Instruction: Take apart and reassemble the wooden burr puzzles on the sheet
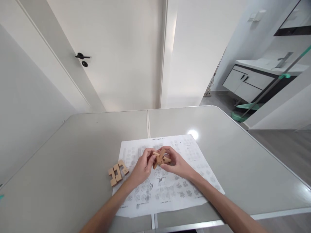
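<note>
Both of my hands meet over a printed paper sheet [170, 191] on a grey table [80, 152]. Between them is a small wooden interlocking puzzle [160, 158] made of notched sticks crossing each other. My left hand [143, 168] pinches a stick on its left side with closed fingers. My right hand [176, 163] wraps its fingers round the puzzle from the right. Three loose notched wooden pieces [117, 172] lie side by side on the table just left of the sheet, near my left wrist.
The sheet shows rows of small diagrams. A seam [147, 124] runs down the middle of the table. A white door with a black handle [82, 57] stands behind. To the right, a bathroom with a cabinet [247, 84] and a green mop [245, 106].
</note>
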`<action>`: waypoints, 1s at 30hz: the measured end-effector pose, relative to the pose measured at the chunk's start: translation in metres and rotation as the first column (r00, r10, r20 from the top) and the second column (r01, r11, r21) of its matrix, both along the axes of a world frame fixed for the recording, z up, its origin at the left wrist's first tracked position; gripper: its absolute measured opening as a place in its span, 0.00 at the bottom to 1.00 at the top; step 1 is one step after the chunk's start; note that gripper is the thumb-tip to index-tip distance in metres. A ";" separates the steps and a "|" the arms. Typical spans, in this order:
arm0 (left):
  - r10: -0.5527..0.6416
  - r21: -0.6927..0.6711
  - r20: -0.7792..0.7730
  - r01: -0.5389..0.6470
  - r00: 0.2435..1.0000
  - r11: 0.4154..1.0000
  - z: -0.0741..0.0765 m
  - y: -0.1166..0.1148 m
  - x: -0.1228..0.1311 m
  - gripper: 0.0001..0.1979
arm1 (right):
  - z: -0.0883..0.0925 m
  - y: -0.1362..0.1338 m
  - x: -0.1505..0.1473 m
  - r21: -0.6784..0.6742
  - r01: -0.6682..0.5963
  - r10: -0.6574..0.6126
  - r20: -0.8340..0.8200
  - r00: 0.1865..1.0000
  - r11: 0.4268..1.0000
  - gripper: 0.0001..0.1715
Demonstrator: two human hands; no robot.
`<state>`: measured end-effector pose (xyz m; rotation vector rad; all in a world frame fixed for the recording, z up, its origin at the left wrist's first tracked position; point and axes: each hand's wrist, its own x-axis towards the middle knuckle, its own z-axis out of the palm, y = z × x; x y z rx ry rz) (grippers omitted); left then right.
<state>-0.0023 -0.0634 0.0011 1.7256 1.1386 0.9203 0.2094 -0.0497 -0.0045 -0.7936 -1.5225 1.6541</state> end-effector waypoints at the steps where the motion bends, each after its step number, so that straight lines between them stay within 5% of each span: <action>1: -0.005 -0.013 0.014 0.005 1.000 1.000 -0.002 0.001 0.000 0.16 | -0.001 0.000 0.000 0.010 0.009 -0.009 0.008 1.000 1.000 0.29; 18: 0.064 -0.023 0.075 -0.062 0.995 0.998 -0.007 0.000 0.001 0.12 | -0.002 0.000 0.002 0.163 0.113 -0.132 0.106 0.986 0.980 0.29; 30: 0.135 -0.106 0.099 -0.124 0.986 0.987 -0.011 0.006 -0.002 0.17 | -0.006 0.001 0.000 0.112 0.202 -0.210 0.067 0.975 0.973 0.30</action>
